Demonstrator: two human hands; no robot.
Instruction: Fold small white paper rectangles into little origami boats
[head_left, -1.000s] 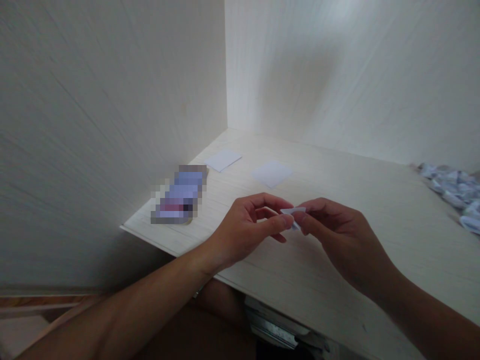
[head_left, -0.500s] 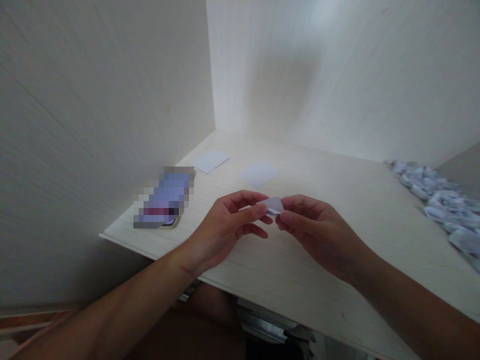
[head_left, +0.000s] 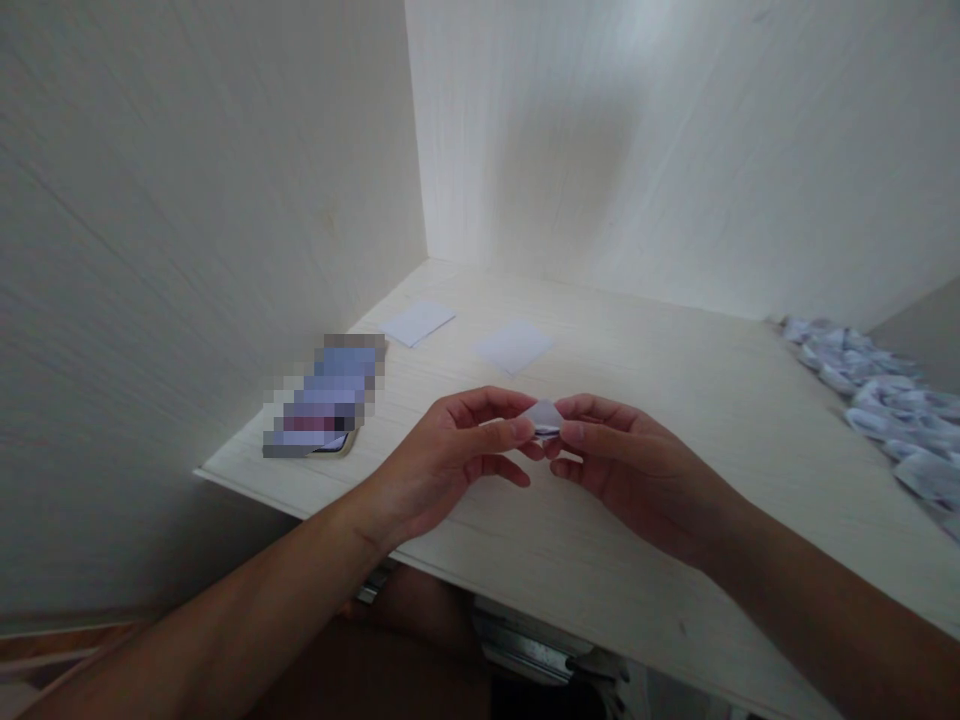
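Turned since the earlier frame, the folded paper point(head_left: 544, 414) now shows a peak pointing forward. Below the grip spreads the pale desk point(head_left: 697, 390); well to its right lies a heap of crumpled-looking white pieces point(head_left: 885, 405). The left hand point(head_left: 457, 455) and right hand point(head_left: 641, 465) pinch opposite sides of the paper, equally near. Left of the grip rests a phone point(head_left: 330, 390); beyond it, a white sheet point(head_left: 514, 345) and a second sheet point(head_left: 418, 323). Smallest, the paper sits between the fingertips, its long axis seemingly running hand to hand. No writing is legible; the phone is pixelated over
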